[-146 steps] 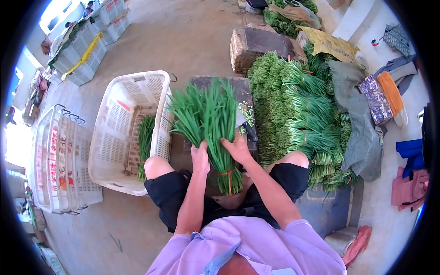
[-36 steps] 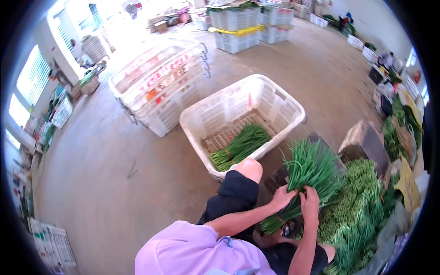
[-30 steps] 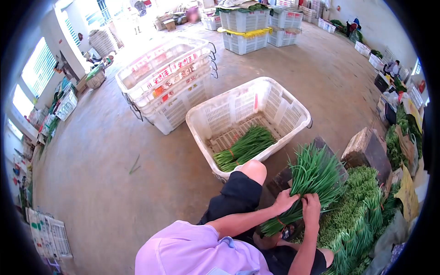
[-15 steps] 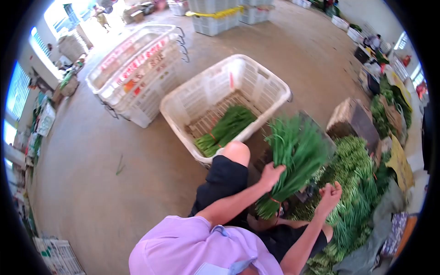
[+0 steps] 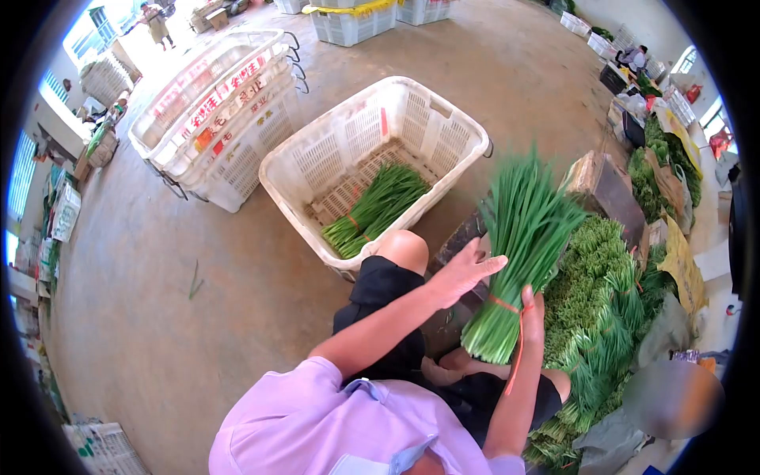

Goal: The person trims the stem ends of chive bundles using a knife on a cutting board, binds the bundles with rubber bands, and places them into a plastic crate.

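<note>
A bundle of long green stalks [image 5: 526, 229] stands tilted in front of my knees, an orange-red band [image 5: 504, 304] round its lower part. My right hand [image 5: 533, 314] grips the bundle at its right side, beside the band; a loose red strip [image 5: 516, 364] hangs down along the wrist. Just left of the bundle is my left hand [image 5: 469, 271], fingers apart and thumb stretched towards the leaves; whether it touches them is unclear. Banded green stalks [image 5: 372, 210] lie inside the white crate [image 5: 273, 170].
Stacked white crates [image 5: 257, 146] stand at the left. A big pile of green bunches [image 5: 590, 269] lies at the right, near a worn box [image 5: 617, 194] and a yellow sack [image 5: 682, 265]. A person [image 5: 157, 25] is at the far left, another [image 5: 633, 58] at the far right.
My right hand has come from the bundle's right back onto it near the band. My left hand has let go and opened. The bundle stands more upright, and a red strip now hangs from it.
</note>
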The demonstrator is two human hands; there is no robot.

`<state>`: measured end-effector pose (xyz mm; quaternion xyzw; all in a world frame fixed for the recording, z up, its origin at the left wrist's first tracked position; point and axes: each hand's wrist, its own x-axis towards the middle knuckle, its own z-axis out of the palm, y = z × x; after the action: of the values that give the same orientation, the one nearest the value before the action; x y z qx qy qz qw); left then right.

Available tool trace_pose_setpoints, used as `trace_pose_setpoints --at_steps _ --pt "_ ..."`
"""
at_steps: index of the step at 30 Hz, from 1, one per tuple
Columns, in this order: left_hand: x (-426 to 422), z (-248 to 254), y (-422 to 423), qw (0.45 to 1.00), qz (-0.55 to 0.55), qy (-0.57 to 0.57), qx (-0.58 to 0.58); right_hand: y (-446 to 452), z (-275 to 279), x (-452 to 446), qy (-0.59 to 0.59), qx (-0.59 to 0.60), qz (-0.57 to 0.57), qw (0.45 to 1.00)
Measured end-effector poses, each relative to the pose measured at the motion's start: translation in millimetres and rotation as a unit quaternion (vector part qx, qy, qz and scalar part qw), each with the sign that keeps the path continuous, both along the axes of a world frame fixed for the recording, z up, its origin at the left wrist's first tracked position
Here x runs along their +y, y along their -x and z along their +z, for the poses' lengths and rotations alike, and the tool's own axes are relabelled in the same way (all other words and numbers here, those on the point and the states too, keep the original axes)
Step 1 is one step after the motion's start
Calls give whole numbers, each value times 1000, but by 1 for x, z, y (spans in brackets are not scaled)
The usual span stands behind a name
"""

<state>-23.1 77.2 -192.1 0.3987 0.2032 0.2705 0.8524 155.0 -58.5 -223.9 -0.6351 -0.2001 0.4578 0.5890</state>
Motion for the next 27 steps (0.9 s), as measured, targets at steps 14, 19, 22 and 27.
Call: trace_pose_setpoints --at_steps 14,19,22,27 --pt "265 7 115 988 143 46 38 46 117 168 -139 -252 128 949" --pt "375 -86 185 964 147 -93 202 -9 40 103 -35 -156 144 977" --pt "397 -145 198 873 152 -240 395 -23 -2 52 17 -100 110 989" --pt "407 -347 242 748 86 -403 521 -24 -39 2 109 -41 56 992"
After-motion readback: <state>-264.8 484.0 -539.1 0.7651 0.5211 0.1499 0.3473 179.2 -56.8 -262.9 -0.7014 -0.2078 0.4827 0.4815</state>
